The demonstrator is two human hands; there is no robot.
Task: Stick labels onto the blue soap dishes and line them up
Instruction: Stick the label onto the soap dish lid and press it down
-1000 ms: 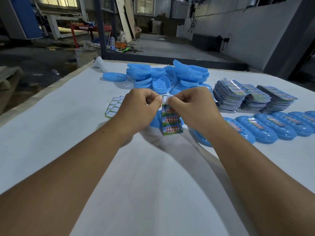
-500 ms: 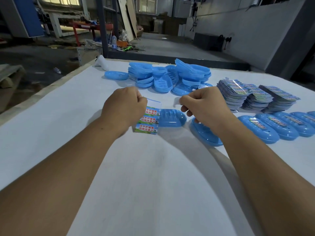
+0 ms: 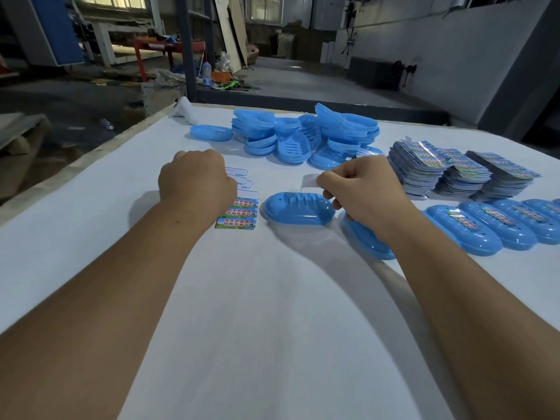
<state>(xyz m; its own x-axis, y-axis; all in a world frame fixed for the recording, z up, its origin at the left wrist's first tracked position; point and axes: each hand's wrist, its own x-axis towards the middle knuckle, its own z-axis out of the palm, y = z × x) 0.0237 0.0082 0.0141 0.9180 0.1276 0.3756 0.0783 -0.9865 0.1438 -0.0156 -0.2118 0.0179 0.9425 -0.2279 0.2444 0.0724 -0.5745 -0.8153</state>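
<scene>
Our right hand [image 3: 363, 192] pinches a peeled label [image 3: 309, 180] above the unlabelled soap dish [image 3: 298, 208], ready to stick, while our left hand [image 3: 197, 180] grips the label sheet [image 3: 239, 214] aside.

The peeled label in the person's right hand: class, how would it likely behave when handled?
The peeled label is probably floppy: it is a thin strip that the right hand pinches by one end. It looks very light. It may cling to the fingers, being a sticker.

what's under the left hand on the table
A label sheet with printed stickers sticks out below the left hand, and used white backing sheets show beside it. The sheet's top end and how the fingers grip it are covered.
</scene>
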